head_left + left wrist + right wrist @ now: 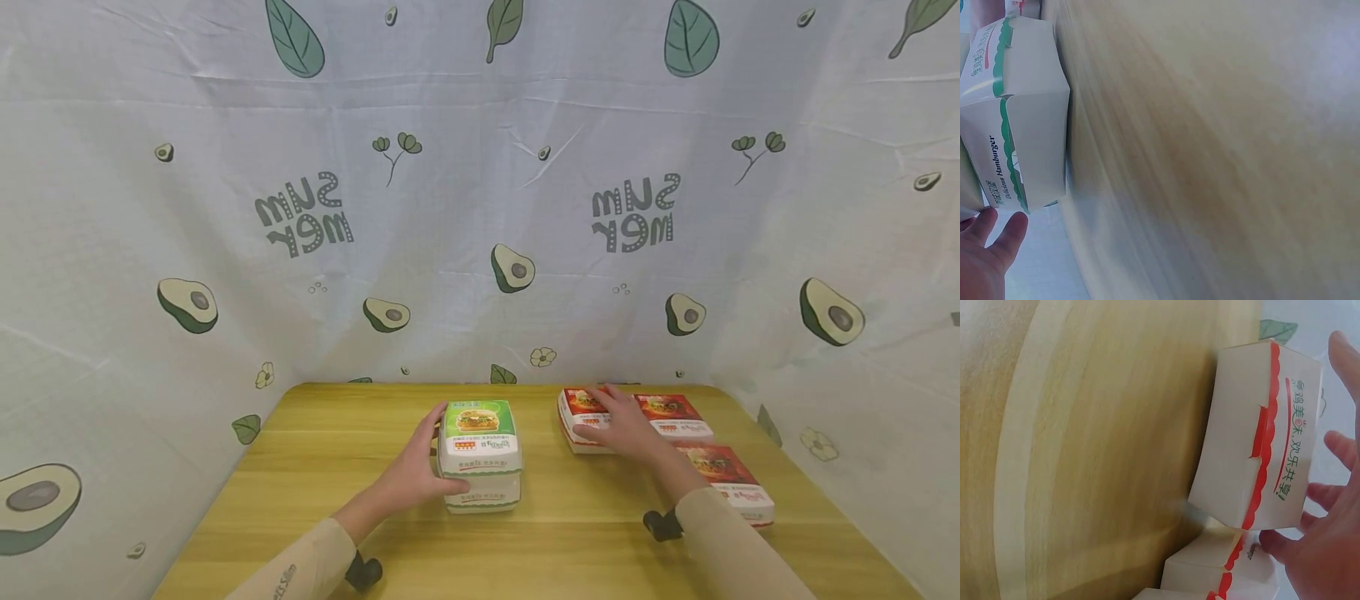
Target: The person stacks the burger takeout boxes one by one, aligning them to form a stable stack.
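Observation:
Two hamburger boxes are stacked near the middle of the table in the head view. The upper one (480, 425) has a green lid with a burger picture, and the lower one (491, 497) shows mostly its white front. My left hand (414, 468) grips the upper box at its left side, thumb at the front and fingers behind the left edge. In the right wrist view a red-and-white hamburger box (1235, 425) stands beside my right hand (1329, 550). That hand is over the box, fingers spread; whether they touch it I cannot tell.
Two more red hamburger boxes lie on the right, one farther back (667, 408) and one nearer (723, 467). The wooden table (330, 450) ends at a pale curtain (450, 208) printed with avocados and leaves, hanging behind and at both sides.

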The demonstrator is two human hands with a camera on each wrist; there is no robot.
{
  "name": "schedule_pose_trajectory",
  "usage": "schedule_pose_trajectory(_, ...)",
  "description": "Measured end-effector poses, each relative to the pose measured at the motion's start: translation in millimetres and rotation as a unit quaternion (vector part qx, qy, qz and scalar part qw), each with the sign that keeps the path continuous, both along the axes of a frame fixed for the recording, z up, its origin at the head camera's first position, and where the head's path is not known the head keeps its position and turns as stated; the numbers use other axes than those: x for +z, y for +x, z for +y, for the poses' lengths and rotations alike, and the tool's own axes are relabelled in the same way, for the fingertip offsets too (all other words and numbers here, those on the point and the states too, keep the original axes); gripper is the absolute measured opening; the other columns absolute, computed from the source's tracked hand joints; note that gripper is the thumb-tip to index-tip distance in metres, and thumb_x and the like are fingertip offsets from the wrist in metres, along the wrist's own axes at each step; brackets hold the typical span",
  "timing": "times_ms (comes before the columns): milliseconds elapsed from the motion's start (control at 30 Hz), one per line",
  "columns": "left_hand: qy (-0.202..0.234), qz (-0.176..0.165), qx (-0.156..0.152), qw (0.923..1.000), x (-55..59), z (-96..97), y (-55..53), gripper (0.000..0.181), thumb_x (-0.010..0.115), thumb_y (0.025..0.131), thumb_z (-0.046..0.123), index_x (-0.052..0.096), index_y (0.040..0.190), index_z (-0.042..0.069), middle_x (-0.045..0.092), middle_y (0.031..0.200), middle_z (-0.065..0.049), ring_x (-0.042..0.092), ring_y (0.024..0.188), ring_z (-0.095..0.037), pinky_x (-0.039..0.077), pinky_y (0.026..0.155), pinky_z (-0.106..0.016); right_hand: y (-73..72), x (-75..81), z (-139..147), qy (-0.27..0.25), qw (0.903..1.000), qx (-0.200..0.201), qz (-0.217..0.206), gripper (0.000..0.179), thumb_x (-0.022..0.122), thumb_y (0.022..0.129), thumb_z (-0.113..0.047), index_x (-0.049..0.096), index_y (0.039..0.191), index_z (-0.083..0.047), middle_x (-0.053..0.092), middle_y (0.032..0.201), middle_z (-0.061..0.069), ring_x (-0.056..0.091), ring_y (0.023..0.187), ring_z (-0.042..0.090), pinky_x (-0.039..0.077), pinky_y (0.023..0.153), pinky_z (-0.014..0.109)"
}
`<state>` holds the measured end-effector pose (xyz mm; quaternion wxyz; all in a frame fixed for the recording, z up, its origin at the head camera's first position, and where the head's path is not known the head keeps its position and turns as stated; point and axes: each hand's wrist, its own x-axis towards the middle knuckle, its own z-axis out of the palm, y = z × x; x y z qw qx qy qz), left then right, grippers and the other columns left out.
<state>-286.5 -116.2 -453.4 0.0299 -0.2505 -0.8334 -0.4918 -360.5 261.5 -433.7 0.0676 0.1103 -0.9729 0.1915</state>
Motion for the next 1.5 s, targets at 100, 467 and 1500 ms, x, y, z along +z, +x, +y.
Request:
schedule_pose_trajectory(100,0.000,0.002,-0.002,1.0000,0.5,0.1,0.2,0.117,0.082,0.061,0.046,0.000,0.145,0.039,0.026,0.144,0.004,0.039,0.124,-0.022,0.042,0.093,-0.040,-0.5,-0.8,-0.2,-0.002,1.0000,-0.004,-0.005,0.090,0.063,0.073,-0.064,0.033,0.143,-0.017,0.019,0.149,0.022,0.013,0.131,0.054,0.019,0.096,0.071)
schedule_pose_trajectory(467,-0.002,0.001,0.003,1.0000,0.6,0.4,0.4,0.117,0.083,0.060,0.046,0.001,0.144,0.040,0.026,0.144,0.007,0.039,0.125,-0.021,0.041,0.094,-0.042,-0.9,-2.6,-0.9,0.013,0.9999,-0.003,-0.008,0.093,0.060,0.070,-0.069,0.035,0.143,-0.018,0.022,0.147,0.020,0.023,0.129,0.050,0.024,0.096,0.068)
schedule_pose_trajectory(1500,-0.006,-0.020,0.014,0.9997,5.2,3.2,5.8,0.117,0.084,0.062,0.039,0.003,0.146,0.036,0.026,0.144,0.004,0.046,0.116,-0.022,0.042,0.092,-0.042,3.8,-6.9,-1.8,0.014,0.9996,-0.012,-0.023,0.090,0.061,0.071,-0.068,0.031,0.144,-0.025,0.018,0.149,0.022,0.014,0.131,0.053,0.018,0.095,0.072)
